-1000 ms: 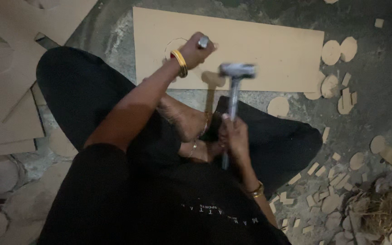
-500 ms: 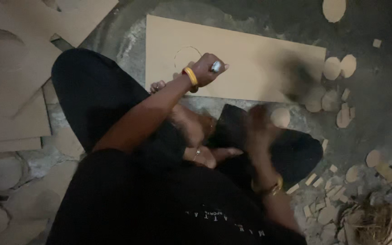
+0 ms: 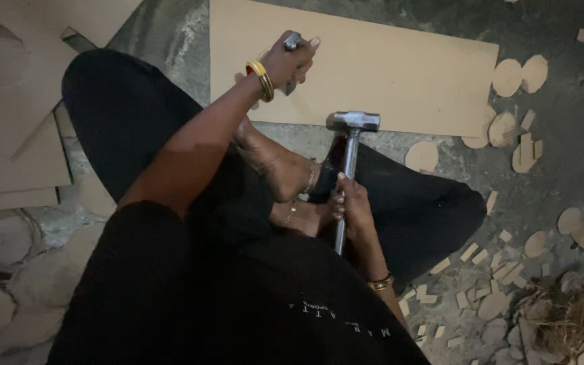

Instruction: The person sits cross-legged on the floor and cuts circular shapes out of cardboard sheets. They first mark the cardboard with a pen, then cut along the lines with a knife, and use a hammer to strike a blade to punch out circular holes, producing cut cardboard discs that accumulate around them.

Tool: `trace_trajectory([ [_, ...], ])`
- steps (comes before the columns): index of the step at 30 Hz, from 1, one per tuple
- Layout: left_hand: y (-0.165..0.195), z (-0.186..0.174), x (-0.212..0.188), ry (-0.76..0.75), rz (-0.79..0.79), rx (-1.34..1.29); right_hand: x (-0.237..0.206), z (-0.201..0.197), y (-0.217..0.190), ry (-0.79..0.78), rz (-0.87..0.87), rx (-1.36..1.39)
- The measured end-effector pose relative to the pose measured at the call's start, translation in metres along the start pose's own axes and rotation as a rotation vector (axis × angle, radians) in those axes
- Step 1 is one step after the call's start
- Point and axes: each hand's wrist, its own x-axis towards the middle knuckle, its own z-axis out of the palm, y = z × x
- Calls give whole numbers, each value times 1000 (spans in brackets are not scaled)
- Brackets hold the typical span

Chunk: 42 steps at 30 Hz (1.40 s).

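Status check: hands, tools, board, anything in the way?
Left hand gripping a metal punch on the tan board. Right hand holding the hammer, head low near the board's edge. Cut discs lie right of the board, away from the punch.

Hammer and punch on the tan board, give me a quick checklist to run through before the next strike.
1. Left hand grips the short metal punch: ok.
2. Punch tip seated on the flat tan board: cannot tell, the hand hides it.
3. Right hand closed on the steel-handled hammer: ok.
4. Hammer head clear of the left fingers: ok, it sits lower on the board's edge.
5. Bare feet away from the hammer's path: not ok, they lie beside the handle.
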Motion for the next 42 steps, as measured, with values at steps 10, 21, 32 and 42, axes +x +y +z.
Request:
trace_trajectory([
  [10,30,17,-20,-218,64,648,-30,-12,-54,242,-953,-470],
  [21,30,22,-29,-306,203,730,-116,21,-148,669,-1579,-709],
  [32,-6,-12,-2,-290,-331,-993,-38,-26,0,16,-311,-331],
  [42,43,-66,-166,506,589,-732,45,-14,2,-651,27,461],
])
